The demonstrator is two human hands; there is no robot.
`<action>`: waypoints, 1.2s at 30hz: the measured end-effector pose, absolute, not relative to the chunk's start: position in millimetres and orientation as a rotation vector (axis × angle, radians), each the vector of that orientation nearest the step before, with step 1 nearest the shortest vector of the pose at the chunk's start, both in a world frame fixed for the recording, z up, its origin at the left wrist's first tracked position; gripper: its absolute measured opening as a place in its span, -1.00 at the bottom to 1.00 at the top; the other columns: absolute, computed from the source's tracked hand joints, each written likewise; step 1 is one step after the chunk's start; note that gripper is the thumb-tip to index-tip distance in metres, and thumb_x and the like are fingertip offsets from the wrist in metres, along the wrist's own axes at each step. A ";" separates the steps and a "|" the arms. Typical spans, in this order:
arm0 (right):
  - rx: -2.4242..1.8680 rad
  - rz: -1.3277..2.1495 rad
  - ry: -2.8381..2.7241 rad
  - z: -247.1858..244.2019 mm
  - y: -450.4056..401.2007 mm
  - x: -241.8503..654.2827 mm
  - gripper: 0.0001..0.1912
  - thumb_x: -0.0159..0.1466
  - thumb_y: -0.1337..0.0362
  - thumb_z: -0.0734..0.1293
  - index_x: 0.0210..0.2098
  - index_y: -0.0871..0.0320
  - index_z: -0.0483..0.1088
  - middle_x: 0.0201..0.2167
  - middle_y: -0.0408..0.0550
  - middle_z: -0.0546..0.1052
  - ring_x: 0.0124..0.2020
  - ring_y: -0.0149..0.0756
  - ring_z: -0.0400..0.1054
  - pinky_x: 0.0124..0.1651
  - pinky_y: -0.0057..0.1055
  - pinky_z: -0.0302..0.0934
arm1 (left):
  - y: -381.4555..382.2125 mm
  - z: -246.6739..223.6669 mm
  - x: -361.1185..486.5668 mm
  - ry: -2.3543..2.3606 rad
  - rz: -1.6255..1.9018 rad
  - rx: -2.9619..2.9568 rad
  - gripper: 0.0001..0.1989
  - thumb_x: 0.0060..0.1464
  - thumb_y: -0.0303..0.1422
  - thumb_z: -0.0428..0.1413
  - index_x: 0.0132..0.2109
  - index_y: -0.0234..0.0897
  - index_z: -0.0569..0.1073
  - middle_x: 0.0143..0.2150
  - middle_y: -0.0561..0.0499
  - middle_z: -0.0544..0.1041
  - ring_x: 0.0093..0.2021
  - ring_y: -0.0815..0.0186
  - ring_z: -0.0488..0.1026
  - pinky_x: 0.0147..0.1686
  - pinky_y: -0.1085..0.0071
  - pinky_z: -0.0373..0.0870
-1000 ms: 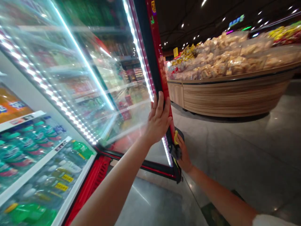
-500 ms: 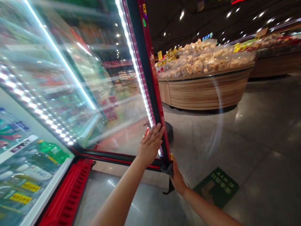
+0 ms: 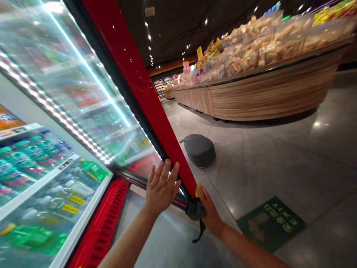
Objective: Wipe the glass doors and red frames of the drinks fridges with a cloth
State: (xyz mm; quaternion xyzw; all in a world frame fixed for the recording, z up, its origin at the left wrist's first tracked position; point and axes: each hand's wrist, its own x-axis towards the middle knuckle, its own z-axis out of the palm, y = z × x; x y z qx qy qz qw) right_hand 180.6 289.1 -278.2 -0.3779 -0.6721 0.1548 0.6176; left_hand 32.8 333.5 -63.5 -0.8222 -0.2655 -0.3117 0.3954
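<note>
A glass door with a red frame [image 3: 134,70] stands open from a lit drinks fridge. My left hand [image 3: 161,190] lies with fingers stretched out against the inner side of the door's lower edge, near the strip light. At the door's bottom corner, my right hand [image 3: 210,208] is closed round what looks like a dark grey tape measure [image 3: 194,209]. A bit of yellow shows by its fingers, and a black strap dangles below. Part of the grey body is hidden by the hand.
Bottles lie on the fridge shelves [image 3: 65,163] at left, above a red slotted base [image 3: 111,219]. A dark grey rounded object [image 3: 199,149] sits on the floor beyond the door. A wood-panelled display stand [image 3: 259,95] with bagged food is behind. A green exit sign [image 3: 272,225] marks the floor.
The view has shifted, so more of the door's red frame and less of its glass shows. My left hand appears farther left and lower. My right hand keeps its hold at the corner.
</note>
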 end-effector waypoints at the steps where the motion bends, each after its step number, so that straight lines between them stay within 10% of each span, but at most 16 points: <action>1: -0.819 0.346 -1.571 -263.4 290.8 181.9 -0.21 0.36 0.44 0.13 0.50 -0.13 -0.13 0.53 -0.08 -0.02 0.50 -0.15 -0.06 0.45 -0.04 0.09 | 328.7 -58.1 31.0 -0.663 -0.785 -2.068 -0.25 0.30 -0.34 0.09 0.51 -0.16 -0.04 0.56 -0.08 -0.10 0.54 0.13 -0.17 0.50 0.19 -0.13; 14: -0.189 0.584 -1.626 -169.6 265.7 151.3 -0.34 0.39 0.32 0.20 0.44 -0.11 0.05 0.46 0.00 0.16 0.43 -0.17 0.14 0.41 -0.19 0.15 | 242.9 1.8 -20.1 -0.681 -0.596 -1.938 -0.33 0.37 -0.33 -0.11 0.52 -0.30 -0.12 0.58 -0.08 -0.34 0.55 0.14 -0.41 0.50 0.14 -0.28; 24: 0.217 0.604 -1.816 -170.2 216.8 82.1 -0.20 0.40 0.24 0.19 0.52 -0.04 -0.26 0.56 0.00 -0.22 0.54 -0.09 -0.25 0.48 -0.05 -0.02 | 159.4 55.9 -84.7 -0.955 -0.616 -1.831 -0.33 0.40 -0.23 -0.23 0.53 -0.16 -0.28 0.58 0.09 -0.48 0.54 0.08 -0.55 0.47 -0.10 -0.48; 36: 0.648 0.594 -1.852 -75.9 188.5 -47.5 -0.20 0.36 0.25 0.21 0.52 0.02 -0.15 0.55 -0.02 -0.11 0.55 -0.06 -0.40 0.50 0.05 -0.14 | 48.0 56.0 -171.4 -1.446 -0.840 -1.503 -0.31 0.41 -0.18 -0.16 0.53 -0.15 -0.26 0.59 -0.05 -0.38 0.55 0.14 -0.44 0.48 0.03 -0.47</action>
